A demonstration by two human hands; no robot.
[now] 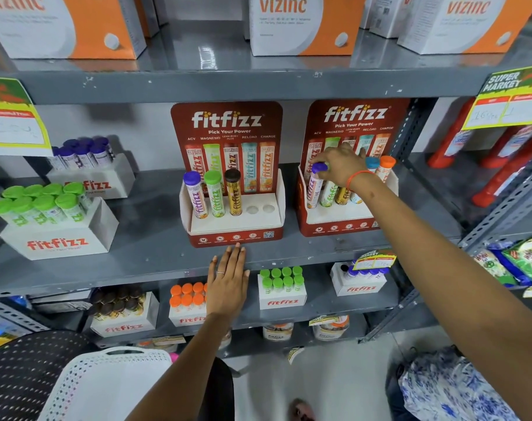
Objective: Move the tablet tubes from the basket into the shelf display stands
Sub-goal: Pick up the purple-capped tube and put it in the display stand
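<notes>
The light, rigid, smooth purple-capped tube (315, 186) is pinched at its cap by the right hand (339, 167), likely the surest hold, while the left hand (228, 282) is laid open and flat on the shelf edge (137, 268)

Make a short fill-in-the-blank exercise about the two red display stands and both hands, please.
1. The left red cardboard display stand holds ____ tubes.
2. Its two free holes are at its ____ end.
3. The right hand touches the tube with the ____ cap in the right red display stand.
4. The left hand lies flat and holds ____.

Missing words: three; right; purple; nothing
</notes>
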